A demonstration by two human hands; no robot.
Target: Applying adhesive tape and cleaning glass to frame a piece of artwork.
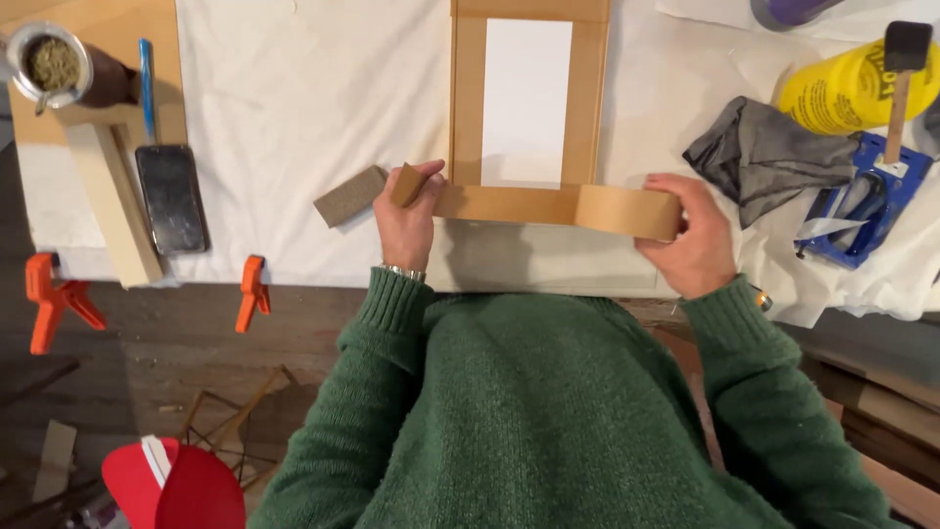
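Left hand (409, 217) at 9 o'clock of the frame (529, 108), fingers pressed together, pinning the tape's free end (409, 183) on its near rail. Tape strip (509, 204) runs along that rail toward 3 o'clock. Right hand (695, 235) curled around the brown tape roll (629, 211). Best keep the strip taut, parallel to the rail edge, and press it flat from the pinned end outward. Sanding block (350, 195) lies just beside the left hand.

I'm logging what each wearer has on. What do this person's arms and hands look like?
Both arms are covered by a dark green knitted sweater with ribbed cuffs ending at the wrists. The left hand is bare, with a silver metal bracelet showing just above its cuff. The right hand is bare too: no gloves or rings visible.
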